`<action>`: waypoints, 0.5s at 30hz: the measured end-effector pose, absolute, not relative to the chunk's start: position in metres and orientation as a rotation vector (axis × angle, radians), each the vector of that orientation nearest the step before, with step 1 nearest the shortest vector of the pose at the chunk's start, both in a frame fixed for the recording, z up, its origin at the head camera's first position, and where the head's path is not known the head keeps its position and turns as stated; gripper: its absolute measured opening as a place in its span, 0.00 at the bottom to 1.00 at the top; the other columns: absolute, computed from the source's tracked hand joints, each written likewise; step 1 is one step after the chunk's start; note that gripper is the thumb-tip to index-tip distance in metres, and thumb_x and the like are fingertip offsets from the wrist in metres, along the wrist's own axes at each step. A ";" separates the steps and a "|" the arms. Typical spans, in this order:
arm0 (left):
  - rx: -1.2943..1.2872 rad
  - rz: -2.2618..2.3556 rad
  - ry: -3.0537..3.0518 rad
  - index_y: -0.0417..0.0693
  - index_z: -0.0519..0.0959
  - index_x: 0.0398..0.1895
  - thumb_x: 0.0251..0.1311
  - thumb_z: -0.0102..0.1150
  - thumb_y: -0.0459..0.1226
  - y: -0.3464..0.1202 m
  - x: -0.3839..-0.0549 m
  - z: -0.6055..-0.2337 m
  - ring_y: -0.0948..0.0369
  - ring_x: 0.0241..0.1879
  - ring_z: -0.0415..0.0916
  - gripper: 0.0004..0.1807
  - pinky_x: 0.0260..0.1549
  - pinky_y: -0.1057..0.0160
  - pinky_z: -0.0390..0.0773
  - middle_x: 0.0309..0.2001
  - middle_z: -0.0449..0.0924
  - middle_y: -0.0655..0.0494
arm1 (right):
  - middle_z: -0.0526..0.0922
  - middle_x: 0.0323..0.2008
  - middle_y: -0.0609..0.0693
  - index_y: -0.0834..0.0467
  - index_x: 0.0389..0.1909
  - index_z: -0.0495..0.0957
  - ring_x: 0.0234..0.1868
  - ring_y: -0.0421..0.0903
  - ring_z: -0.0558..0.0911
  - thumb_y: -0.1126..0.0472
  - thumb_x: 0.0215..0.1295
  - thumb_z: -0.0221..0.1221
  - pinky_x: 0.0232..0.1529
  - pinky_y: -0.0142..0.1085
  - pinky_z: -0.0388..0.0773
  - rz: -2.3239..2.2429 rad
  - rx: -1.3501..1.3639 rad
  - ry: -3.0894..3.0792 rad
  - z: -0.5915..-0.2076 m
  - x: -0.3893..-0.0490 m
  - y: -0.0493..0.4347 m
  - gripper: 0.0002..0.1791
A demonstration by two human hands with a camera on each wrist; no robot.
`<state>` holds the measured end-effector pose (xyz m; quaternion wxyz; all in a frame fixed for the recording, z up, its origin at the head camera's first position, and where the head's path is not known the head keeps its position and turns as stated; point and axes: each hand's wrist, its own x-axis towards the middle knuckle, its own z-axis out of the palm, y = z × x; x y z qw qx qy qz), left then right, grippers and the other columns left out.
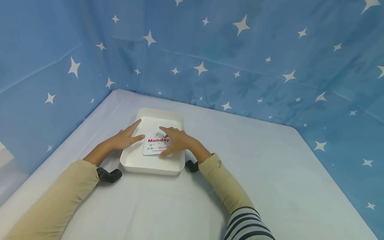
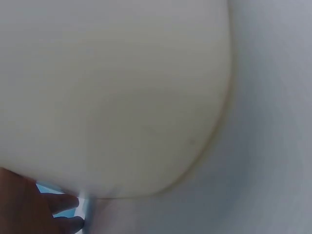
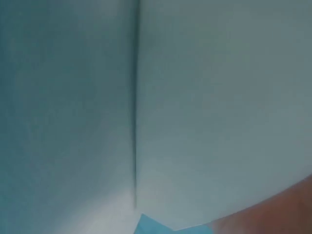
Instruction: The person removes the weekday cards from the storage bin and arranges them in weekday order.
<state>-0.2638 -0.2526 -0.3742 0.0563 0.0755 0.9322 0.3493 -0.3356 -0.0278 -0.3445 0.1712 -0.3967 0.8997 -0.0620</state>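
Note:
A white card (image 1: 152, 145) printed "Monday" in red, with small stars and Chinese characters, lies in a shallow white tray (image 1: 132, 163). Over the card's right part is my right hand (image 1: 177, 141), fingers and thumb spread apart. It hides the card's right edge; whether the fingertips touch the card is unclear. My left hand (image 1: 123, 139) reaches over the tray's left rim, with thumb and forefinger extended towards the card and holding nothing. The tray's outer wall (image 2: 122, 97) fills much of the left wrist view, the left hand's fingers (image 2: 63, 201) showing at the lower left.
The tray stands on a white-covered table (image 1: 255, 166), towards its far left corner. Behind and beside the table hangs a blue cloth (image 1: 180, 50) with white stars. Black wrist devices (image 1: 109, 175) sit under both wrists, close to the tray's sides.

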 end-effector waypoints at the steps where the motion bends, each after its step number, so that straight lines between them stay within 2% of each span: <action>1: 0.236 1.053 2.828 0.41 0.33 0.71 0.67 0.39 0.51 -0.252 -0.265 -0.374 0.35 0.68 0.33 0.41 0.58 0.30 0.28 0.70 0.33 0.33 | 0.59 0.66 0.50 0.45 0.71 0.43 0.65 0.47 0.60 0.34 0.39 0.66 0.66 0.56 0.50 -0.192 -1.126 2.555 -0.344 -0.336 -0.027 0.60; 5: 0.241 1.040 2.817 0.40 0.33 0.71 0.67 0.38 0.52 -0.251 -0.267 -0.372 0.36 0.68 0.33 0.41 0.58 0.30 0.29 0.70 0.33 0.33 | 0.61 0.64 0.50 0.46 0.71 0.45 0.65 0.47 0.60 0.36 0.41 0.66 0.65 0.58 0.50 -0.217 -1.136 2.551 -0.344 -0.338 -0.023 0.58; 15: 0.229 1.016 2.825 0.39 0.34 0.71 0.68 0.37 0.51 -0.253 -0.266 -0.371 0.36 0.68 0.34 0.40 0.58 0.30 0.29 0.70 0.35 0.32 | 0.60 0.65 0.52 0.47 0.71 0.47 0.64 0.48 0.61 0.37 0.42 0.66 0.64 0.55 0.54 -0.236 -1.194 2.551 -0.344 -0.336 -0.024 0.56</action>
